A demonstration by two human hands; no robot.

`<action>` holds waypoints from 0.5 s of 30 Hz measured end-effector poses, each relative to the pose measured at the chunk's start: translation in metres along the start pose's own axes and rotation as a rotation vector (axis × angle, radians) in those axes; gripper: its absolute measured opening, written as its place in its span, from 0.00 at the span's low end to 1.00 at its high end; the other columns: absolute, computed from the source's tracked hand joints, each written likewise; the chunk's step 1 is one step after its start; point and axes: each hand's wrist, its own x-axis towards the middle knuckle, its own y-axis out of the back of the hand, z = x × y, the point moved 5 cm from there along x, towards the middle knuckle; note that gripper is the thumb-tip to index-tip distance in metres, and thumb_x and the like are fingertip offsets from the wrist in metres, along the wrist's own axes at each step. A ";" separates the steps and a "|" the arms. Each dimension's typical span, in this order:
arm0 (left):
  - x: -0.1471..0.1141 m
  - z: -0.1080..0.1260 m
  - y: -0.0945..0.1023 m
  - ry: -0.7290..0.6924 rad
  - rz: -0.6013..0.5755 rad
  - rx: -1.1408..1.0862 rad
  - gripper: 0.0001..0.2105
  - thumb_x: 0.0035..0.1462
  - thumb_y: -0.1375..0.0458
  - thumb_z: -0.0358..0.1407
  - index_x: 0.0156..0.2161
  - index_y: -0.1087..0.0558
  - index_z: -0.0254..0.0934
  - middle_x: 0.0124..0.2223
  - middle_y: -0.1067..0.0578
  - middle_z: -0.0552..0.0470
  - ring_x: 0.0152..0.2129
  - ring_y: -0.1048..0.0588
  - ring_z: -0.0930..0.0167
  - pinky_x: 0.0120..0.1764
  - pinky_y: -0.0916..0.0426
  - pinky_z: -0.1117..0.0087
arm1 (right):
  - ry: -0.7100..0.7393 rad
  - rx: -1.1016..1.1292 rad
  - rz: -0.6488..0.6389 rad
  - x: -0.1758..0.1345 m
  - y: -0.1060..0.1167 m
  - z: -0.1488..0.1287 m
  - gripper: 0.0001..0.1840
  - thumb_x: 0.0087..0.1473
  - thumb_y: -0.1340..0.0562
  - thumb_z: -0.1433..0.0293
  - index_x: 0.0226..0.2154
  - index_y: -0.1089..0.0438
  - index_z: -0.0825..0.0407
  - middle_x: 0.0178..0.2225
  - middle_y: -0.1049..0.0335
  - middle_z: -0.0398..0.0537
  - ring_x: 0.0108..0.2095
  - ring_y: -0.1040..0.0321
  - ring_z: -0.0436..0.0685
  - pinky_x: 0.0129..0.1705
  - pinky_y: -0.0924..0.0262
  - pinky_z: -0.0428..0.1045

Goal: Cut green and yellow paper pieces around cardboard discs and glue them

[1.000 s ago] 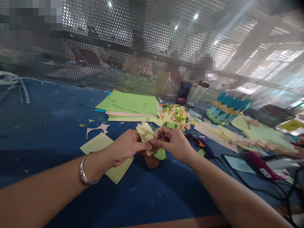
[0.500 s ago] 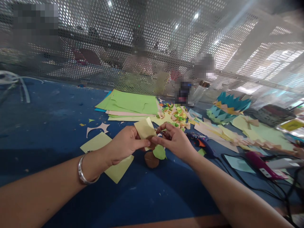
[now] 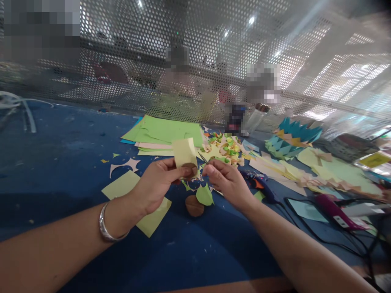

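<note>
My left hand (image 3: 160, 181) pinches a pale yellow sheet of paper (image 3: 184, 151), with a round brown paper piece (image 3: 191, 169) held against its lower part. My right hand (image 3: 227, 179) is closed on scissors (image 3: 203, 158); their thin blades point up and left beside the paper's right edge, and the handles are hidden in the fingers. Below the hands, a light green paper cutout (image 3: 204, 195) overlaps another brown paper piece (image 3: 194, 206) on the blue table (image 3: 214, 252). A pale yellow sheet (image 3: 152, 219) lies partly under my left forearm.
Stacked green sheets (image 3: 171, 129) lie ahead, beside a heap of small paper curls (image 3: 227, 146). To the right are a blue glue gun (image 3: 265, 189), a magenta glue gun (image 3: 336, 211) with black cords, and a teal paper crown (image 3: 293, 138). A perforated metal screen (image 3: 122, 61) stands behind.
The yellow paper has turned more upright, exposing the brown circle against it. My right hand and the scissors have drawn slightly away to the right of the paper.
</note>
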 end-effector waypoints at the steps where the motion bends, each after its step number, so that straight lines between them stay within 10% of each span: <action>1: 0.001 0.001 0.002 -0.005 0.029 0.005 0.09 0.49 0.31 0.39 0.36 0.19 0.38 0.40 0.19 0.48 0.38 0.24 0.67 0.43 0.35 0.66 | -0.005 0.012 -0.003 0.000 0.001 0.002 0.23 0.62 0.42 0.50 0.31 0.32 0.53 0.21 0.49 0.36 0.21 0.54 0.46 0.22 0.58 0.45; 15: -0.001 0.004 -0.003 -0.035 -0.011 -0.014 0.09 0.52 0.32 0.38 0.38 0.19 0.38 0.41 0.19 0.48 0.41 0.24 0.66 0.44 0.35 0.67 | -0.062 -0.118 -0.042 0.002 -0.002 0.012 0.27 0.64 0.46 0.48 0.25 0.38 0.51 0.19 0.52 0.36 0.18 0.57 0.44 0.19 0.59 0.44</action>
